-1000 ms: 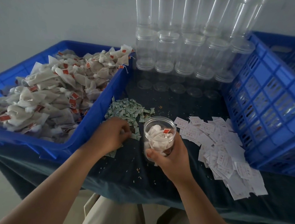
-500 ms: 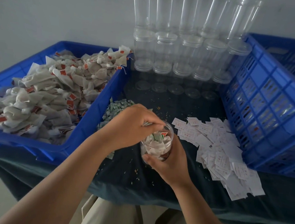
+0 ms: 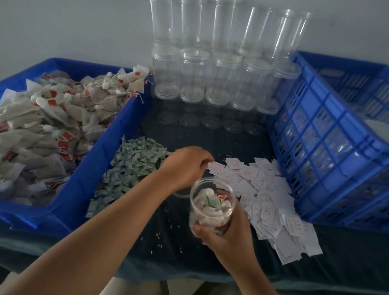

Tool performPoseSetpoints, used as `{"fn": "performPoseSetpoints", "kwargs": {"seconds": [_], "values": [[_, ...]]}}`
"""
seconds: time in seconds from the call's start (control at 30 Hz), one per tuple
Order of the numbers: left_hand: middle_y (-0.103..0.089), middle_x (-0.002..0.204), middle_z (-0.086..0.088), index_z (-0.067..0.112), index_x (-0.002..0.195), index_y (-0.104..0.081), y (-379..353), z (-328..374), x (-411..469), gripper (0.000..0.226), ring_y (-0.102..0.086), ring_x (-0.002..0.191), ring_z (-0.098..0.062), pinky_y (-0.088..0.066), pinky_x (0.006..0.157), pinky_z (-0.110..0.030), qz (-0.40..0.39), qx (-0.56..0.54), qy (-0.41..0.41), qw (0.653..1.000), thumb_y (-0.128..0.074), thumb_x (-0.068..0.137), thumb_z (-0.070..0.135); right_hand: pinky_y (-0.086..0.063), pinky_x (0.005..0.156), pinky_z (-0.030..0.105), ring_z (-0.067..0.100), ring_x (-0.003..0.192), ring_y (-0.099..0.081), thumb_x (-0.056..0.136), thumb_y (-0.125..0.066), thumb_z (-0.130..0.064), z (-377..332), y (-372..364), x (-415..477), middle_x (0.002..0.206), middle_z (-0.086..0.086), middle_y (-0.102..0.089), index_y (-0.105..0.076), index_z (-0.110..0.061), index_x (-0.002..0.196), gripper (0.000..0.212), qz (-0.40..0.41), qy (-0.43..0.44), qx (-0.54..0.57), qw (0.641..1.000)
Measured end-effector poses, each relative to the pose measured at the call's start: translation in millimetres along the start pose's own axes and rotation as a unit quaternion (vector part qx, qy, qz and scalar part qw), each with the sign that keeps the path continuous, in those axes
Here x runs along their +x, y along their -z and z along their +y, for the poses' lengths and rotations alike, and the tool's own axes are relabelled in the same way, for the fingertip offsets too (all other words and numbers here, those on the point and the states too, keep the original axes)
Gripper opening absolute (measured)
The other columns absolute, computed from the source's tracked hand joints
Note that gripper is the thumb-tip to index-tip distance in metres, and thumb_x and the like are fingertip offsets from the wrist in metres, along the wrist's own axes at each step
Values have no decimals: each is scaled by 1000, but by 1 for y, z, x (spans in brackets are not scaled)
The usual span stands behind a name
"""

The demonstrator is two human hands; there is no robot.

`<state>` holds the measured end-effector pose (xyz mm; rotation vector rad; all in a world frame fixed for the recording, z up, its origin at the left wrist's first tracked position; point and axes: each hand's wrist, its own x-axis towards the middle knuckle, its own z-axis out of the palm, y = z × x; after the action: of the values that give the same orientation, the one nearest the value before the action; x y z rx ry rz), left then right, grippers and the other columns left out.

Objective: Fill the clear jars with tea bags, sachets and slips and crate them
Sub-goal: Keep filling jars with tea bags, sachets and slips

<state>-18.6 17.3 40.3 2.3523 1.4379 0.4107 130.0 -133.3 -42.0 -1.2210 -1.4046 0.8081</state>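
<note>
Jar [image 3: 212,205] is gripped mouth-up by the right hand [image 3: 224,234] beside the slips [image 3: 267,196] for loading, while the left hand [image 3: 187,168] curls onto them, grasp not discernible.

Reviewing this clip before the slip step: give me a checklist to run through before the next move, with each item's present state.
1. Jar held upright in right hand: ok.
2. Tea bags inside jar: ok.
3. Green sachet inside jar: ok.
4. Jar mouth open, no lid on it: ok.
5. Left hand at near edge of slips pile: ok.
6. Exactly one slip pinched: cannot tell, the fingertips hide it.
</note>
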Motion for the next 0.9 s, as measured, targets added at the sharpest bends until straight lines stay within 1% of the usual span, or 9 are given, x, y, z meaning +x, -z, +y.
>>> {"fn": "performPoseSetpoints", "kwargs": {"seconds": [0.1, 0.13, 0.23, 0.37, 0.43, 0.5, 0.6, 0.7, 0.9], "values": [[-53, 161, 1, 26, 155, -56, -17, 3, 31, 53, -51, 147, -22, -44, 121, -44, -83, 55, -47, 994, -62, 104, 15, -64, 90, 36, 20, 113, -75, 74, -99, -49, -1, -1, 2, 123, -5, -75, -61, -28, 135, 75, -11, 12, -5, 1000], [-58, 156, -2, 25, 151, -60, -22, 2, 37, 49, -54, 143, -24, -46, 118, -45, -110, 67, -56, 990, -62, 103, 16, -64, 90, 37, 21, 112, -75, 75, -99, -47, -1, 0, 2, 122, -5, -76, -62, -27, 134, 73, -11, 14, -5, 1000], [-73, 110, 0, 22, 111, -75, -31, 2, 43, 22, -70, 107, -25, -57, 91, -40, -121, 149, -69, 979, -56, 102, 28, -64, 89, 44, 24, 111, -75, 77, -99, -45, 1, 2, 4, 120, -2, -76, -64, -25, 132, 69, -8, 14, 5, 1000], [-74, 99, 6, 27, 104, -77, -46, -5, 34, 43, -69, 93, -20, -59, 82, -35, -59, 130, -58, 988, -40, 88, 41, -64, 92, 46, 25, 115, -75, 79, -98, -45, 4, 5, 5, 124, 1, -76, -62, -24, 136, 71, 3, 14, 25, 1000], [-76, 95, 12, 32, 105, -79, -45, -8, 27, 29, -70, 88, -11, -58, 74, -30, 33, 47, -28, 998, -55, 94, 44, -64, 92, 44, 25, 116, -74, 79, -98, -48, 4, 5, 6, 125, 1, -75, -61, -25, 137, 73, 4, 9, 31, 999], [-72, 81, 23, 36, 89, -77, -38, -9, 25, 10, -67, 75, 0, -56, 64, -27, 125, -53, 37, 990, -74, 92, 46, -64, 90, 43, 25, 114, -75, 79, -98, -47, 5, 5, 6, 124, 1, -76, -61, -26, 137, 72, 1, 9, 27, 1000], [-67, 68, 20, 31, 70, -62, -22, -8, 24, 37, -62, 60, -2, -48, 52, -27, 185, -91, 91, 974, -85, 81, 57, -65, 90, 46, 27, 113, -75, 78, -98, -45, 6, 5, 7, 123, 2, -76, -61, -25, 136, 71, -3, 4, 31, 1000], [-63, 59, 12, 27, 67, -58, -11, -9, 22, 49, -60, 56, -6, -42, 49, -27, 183, -63, 92, 977, -84, 77, 68, -65, 90, 46, 26, 114, -75, 79, -97, -48, 6, 5, 7, 123, 1, -76, -61, -25, 136, 71, -4, 4, 29, 1000], [-53, 48, 7, 21, 56, -55, -21, -4, 29, 70, -52, 45, -14, -46, 51, -33, 60, -47, 140, 987, -66, 79, 86, -65, 89, 47, 26, 112, -75, 80, -97, -48, 3, 1, 6, 122, 0, -76, -62, -24, 135, 70, -11, 15, 22, 1000]]}}
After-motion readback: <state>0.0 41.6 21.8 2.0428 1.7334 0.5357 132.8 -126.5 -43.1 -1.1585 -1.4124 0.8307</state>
